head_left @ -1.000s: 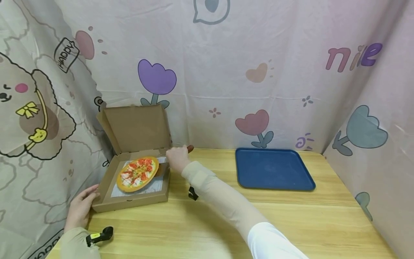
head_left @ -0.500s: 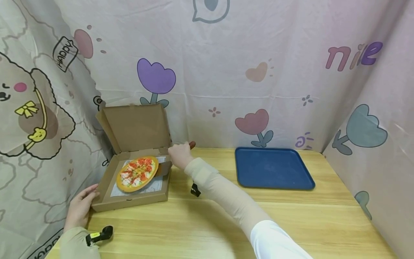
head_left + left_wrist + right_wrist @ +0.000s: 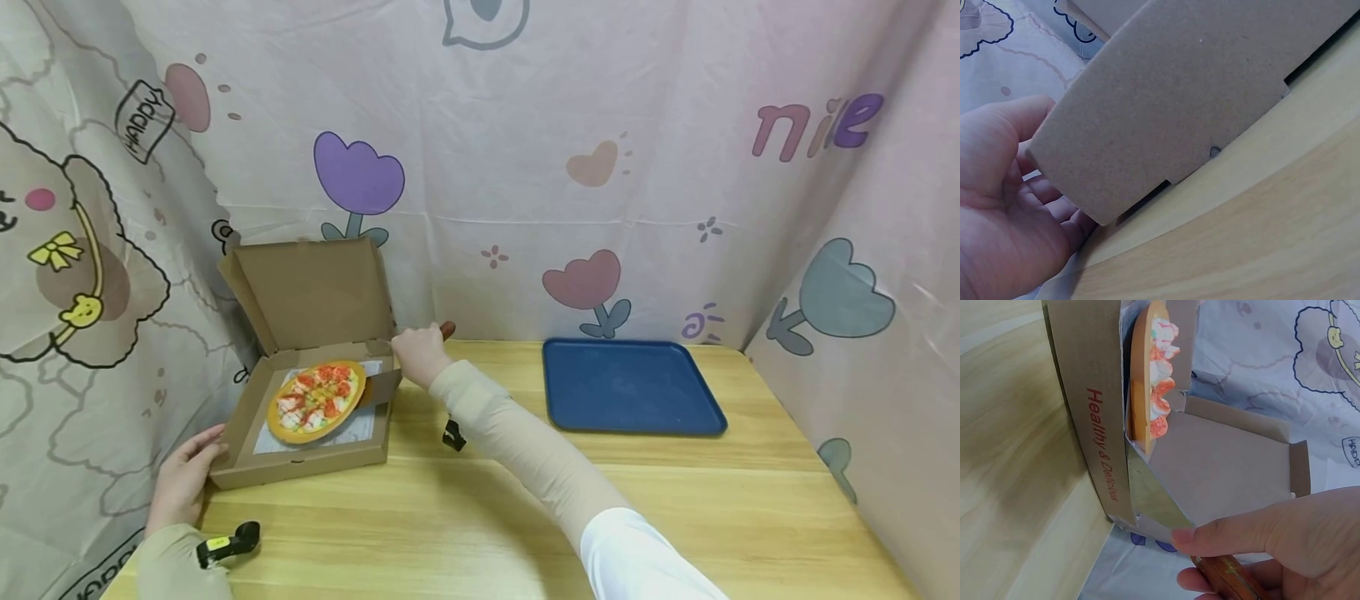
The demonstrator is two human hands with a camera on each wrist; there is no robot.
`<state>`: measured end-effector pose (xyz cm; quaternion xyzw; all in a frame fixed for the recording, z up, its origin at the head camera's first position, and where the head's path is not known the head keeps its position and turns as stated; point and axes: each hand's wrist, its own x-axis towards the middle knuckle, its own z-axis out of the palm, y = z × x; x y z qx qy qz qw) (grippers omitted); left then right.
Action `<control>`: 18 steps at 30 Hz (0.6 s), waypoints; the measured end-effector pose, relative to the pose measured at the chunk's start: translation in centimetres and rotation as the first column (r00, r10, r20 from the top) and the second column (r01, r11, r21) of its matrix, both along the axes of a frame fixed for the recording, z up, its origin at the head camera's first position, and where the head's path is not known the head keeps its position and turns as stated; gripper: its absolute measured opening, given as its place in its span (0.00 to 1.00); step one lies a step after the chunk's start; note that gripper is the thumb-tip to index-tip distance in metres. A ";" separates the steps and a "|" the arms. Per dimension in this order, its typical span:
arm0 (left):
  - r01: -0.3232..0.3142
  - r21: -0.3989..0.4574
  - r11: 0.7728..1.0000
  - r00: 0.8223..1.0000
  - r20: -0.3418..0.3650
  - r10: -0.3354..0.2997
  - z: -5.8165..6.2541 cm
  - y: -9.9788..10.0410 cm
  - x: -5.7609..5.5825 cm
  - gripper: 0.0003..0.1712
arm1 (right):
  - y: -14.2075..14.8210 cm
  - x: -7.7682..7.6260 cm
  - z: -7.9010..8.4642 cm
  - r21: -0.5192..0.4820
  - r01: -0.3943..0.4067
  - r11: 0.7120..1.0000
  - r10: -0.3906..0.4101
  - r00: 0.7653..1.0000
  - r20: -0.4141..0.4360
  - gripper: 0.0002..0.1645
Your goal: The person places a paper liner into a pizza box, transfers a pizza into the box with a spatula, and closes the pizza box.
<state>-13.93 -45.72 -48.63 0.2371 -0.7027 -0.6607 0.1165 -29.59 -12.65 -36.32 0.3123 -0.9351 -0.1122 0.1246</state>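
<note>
In the head view an open cardboard pizza box (image 3: 300, 468) stands on the left of the table, holding a toy pizza (image 3: 318, 402) that sits on a slant over printed paper. My left hand (image 3: 182, 479) rests against the box's left side; in the left wrist view its fingers lie along the outer wall by the near corner. My right hand (image 3: 422, 354) grips the wooden handle (image 3: 1229, 578) of a flat metal spatula at the box's right rim. The spatula's broad blade (image 3: 382, 386) crosses that wall and reaches in to the pizza's right edge.
A blue rectangular tray (image 3: 633, 386) lies at the back right of the wooden table (image 3: 675, 517). The box lid (image 3: 315, 296) leans up at the back, near the printed curtain (image 3: 480, 158) that encloses the table.
My right hand has moved slightly right with the spatula, so more of the blade shows outside the pizza. The left hand, box and pizza keep their places; the head view has shifted slightly.
</note>
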 end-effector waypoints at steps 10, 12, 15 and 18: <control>-0.006 -0.009 1.000 1.000 0.022 0.006 0.2 0.2 0.1 0.30 | -0.2 0.1 -0.1 -0.016 -0.010 1.000 0.011 1.000 0.024 0.10; -0.002 -0.016 1.000 1.000 0.027 0.003 0.2 0.2 0.1 0.30 | -0.3 0.1 -0.2 -0.018 -0.011 1.000 0.011 0.999 0.030 0.10; 0.000 -0.036 0.999 0.999 0.041 0.001 0.2 0.1 0.0 0.30 | -0.4 0.0 -0.4 -0.021 -0.009 1.000 0.010 0.999 0.040 0.10; -0.007 -0.061 0.998 0.998 0.061 0.011 0.2 0.2 -0.1 0.30 | -0.6 -0.2 -0.6 -0.029 -0.008 1.000 0.009 0.999 0.048 0.09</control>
